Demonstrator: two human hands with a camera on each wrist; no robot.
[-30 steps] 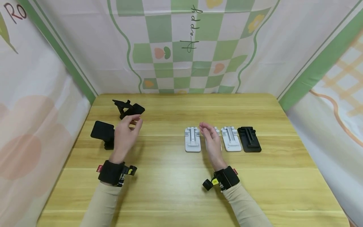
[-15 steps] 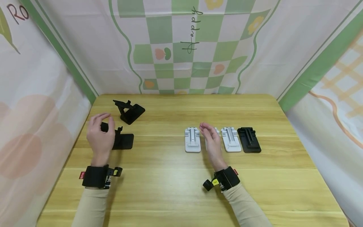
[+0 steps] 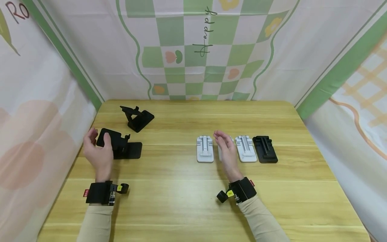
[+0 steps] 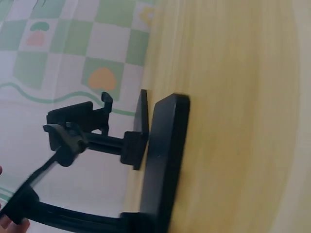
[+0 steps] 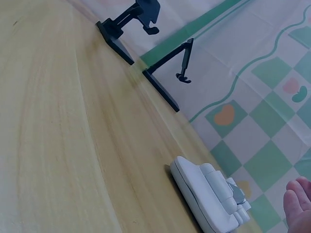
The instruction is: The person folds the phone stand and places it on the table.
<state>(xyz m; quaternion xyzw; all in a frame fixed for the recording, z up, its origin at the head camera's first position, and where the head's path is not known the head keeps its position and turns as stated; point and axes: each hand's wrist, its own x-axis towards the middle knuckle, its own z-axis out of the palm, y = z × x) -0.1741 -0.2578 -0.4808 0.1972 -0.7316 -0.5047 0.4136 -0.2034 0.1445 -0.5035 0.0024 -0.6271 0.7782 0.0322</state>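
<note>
On the left of the table stands an unfolded black phone stand [image 3: 133, 150], its holder plate tilted up. My left hand [image 3: 98, 154] is beside that plate, thumb in front of it and the other fingers past its left edge. In the left wrist view a few fingertips [image 4: 17, 226] show close to the plate; contact cannot be told. My right hand [image 3: 227, 153] hovers with loosely bent fingers, holding nothing. It partly hides a folded white phone stand [image 3: 220, 154]. Another folded white stand [image 3: 205, 149] lies to its left.
A second unfolded black stand [image 3: 141, 121] stands farther back on the left. To the right of my right hand lie a folded white stand [image 3: 246, 149] and a folded black stand [image 3: 266, 149]. A printed curtain [image 3: 193, 77] borders the wooden table [image 3: 175, 201].
My left hand has moved left and toward me, from near the far black stand to the nearer one, its fingers spreading apart. The right hand has stayed nearly still.
</note>
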